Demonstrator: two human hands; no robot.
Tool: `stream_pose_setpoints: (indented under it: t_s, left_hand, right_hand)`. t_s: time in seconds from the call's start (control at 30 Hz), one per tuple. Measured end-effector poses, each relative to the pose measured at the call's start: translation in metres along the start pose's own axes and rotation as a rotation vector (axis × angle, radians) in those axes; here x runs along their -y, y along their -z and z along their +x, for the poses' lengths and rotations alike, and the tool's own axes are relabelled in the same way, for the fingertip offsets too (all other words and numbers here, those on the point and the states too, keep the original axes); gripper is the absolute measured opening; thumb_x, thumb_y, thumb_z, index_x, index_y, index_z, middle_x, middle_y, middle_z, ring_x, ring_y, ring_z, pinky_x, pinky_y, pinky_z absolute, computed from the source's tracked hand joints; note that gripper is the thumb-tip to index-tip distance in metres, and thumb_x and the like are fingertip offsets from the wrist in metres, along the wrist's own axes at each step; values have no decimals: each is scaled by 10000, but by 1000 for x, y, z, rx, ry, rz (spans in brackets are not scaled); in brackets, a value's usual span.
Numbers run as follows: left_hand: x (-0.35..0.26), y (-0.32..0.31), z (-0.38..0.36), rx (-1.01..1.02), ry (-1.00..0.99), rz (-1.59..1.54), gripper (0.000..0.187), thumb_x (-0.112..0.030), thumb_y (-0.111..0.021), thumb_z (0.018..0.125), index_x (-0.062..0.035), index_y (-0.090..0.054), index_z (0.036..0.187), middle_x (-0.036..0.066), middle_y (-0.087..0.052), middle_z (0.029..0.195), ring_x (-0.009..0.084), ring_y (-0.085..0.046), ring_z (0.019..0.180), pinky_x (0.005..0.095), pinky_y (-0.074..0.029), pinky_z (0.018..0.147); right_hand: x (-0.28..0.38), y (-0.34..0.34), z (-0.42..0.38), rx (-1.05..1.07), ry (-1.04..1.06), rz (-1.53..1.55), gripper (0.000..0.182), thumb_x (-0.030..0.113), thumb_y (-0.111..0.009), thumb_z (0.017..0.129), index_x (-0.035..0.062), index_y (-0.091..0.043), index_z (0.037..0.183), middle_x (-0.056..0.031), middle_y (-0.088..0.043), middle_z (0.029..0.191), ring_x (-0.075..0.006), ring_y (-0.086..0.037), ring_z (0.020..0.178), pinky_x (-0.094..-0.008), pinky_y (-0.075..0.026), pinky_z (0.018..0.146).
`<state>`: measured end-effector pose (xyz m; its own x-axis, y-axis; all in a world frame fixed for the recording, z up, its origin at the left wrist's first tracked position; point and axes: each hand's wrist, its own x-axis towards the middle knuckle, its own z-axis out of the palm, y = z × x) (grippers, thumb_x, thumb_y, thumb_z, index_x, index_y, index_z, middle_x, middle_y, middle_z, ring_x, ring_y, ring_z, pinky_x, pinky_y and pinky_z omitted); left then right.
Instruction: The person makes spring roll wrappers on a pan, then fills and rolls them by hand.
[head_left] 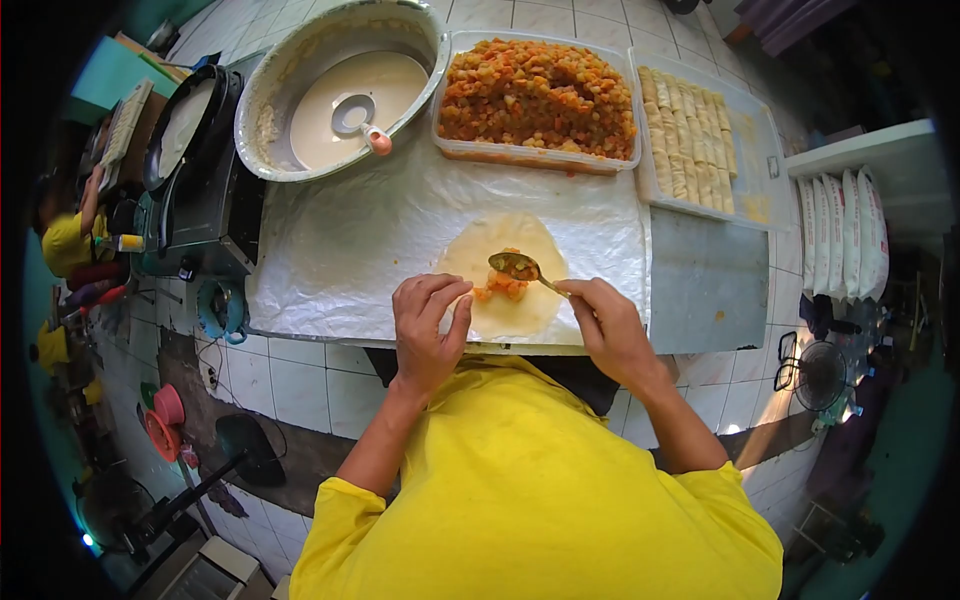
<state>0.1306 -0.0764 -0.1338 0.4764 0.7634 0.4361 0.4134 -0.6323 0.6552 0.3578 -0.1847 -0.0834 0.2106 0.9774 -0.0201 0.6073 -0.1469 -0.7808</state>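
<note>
A round, thin, pale wrapper (478, 245) lies flat on the foil-like sheet in front of me. On its middle sits a small heap of orange diced-vegetable filling (510, 289). My right hand (610, 328) pinches the handle of a metal spoon (515, 265), whose bowl is over the heap with filling in it. At the wrapper's left edge is my left hand (430, 320), fingers slightly bent, thumb apart from them, with nothing visible between them.
Behind the silvery sheet (350, 240) stand a pot of pale batter (441, 50) with a ladle (376, 139) in it, a tub of filling (540, 95) and a box of rolls (690, 135). A pan (185, 125) is at left, near another person (68, 240).
</note>
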Motion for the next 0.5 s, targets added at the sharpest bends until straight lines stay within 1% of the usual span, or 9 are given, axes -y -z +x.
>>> stream_pose_setpoints:
  t_s: [0.17,0.23,0.27,0.37,0.4,0.5]
  left_hand:
    - [-3,8,7,19,17,20,180,-77,-729,853,-74,-714,1033,61,-673,1040,284,-602,1021,426,-430,965]
    - [-12,9,13,54,-94,69,205,-82,-727,851,-77,-717,1056,50,-673,1042,277,-594,1019,433,-428,969]
    - [-15,8,15,85,-106,77,255,-61,-729,837,-80,-724,1091,49,-681,1064,274,-580,1041,425,-419,966]
    - [-23,-2,18,134,-125,164,288,-66,-731,835,-86,-721,1122,38,-672,1090,269,-565,1053,423,-414,968]
    - [-23,-6,16,158,-108,193,316,-74,-729,829,-86,-717,1145,30,-665,1117,262,-547,1069,426,-403,978]
    - [-25,-12,14,170,-92,275,322,-87,-726,821,-85,-718,1143,29,-663,1122,259,-539,1073,429,-389,991]
  right_hand:
    - [2,16,8,47,22,-64,221,-1,-581,935,11,-661,1141,-170,-635,887,-342,-641,795,-411,-513,721]
    - [7,17,10,64,13,-84,221,7,-584,934,14,-664,1140,-170,-638,889,-344,-645,800,-411,-517,721]
    - [10,16,13,76,15,-106,220,14,-587,933,16,-666,1138,-170,-642,894,-351,-650,806,-419,-524,721]
    - [16,10,15,92,39,-149,223,24,-591,931,24,-664,1141,-170,-644,909,-366,-657,810,-433,-537,720]
    - [18,8,16,97,58,-168,227,28,-592,929,29,-661,1146,-169,-642,919,-374,-658,807,-440,-544,718]
    - [26,3,13,121,31,-234,252,29,-590,924,38,-644,1169,-161,-625,933,-380,-658,782,-447,-553,701]
